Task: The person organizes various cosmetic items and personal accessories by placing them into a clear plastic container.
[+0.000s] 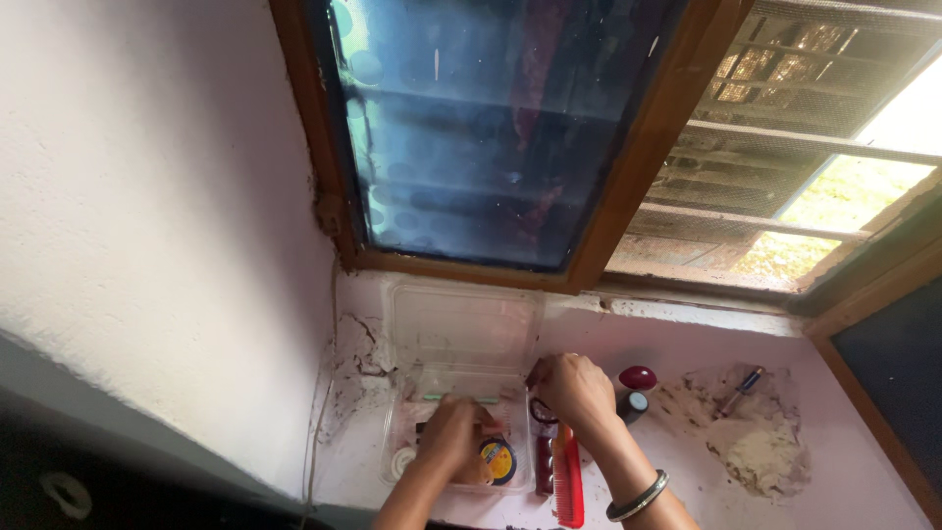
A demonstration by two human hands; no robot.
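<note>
Two bare hands are working at a clear plastic box lying open on the pink sill: the left hand is reaching inside, fingers curled over small items beside a round yellow tin, while the right hand is pinching the box's right edge above a red comb.

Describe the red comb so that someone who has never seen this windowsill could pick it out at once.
Start at the wooden-framed window and drop to the pink sill below it. A clear plastic box lies open there; just to its right, under the right hand, lies the red comb. It is long, flat and toothed, the brightest red thing there.
</note>
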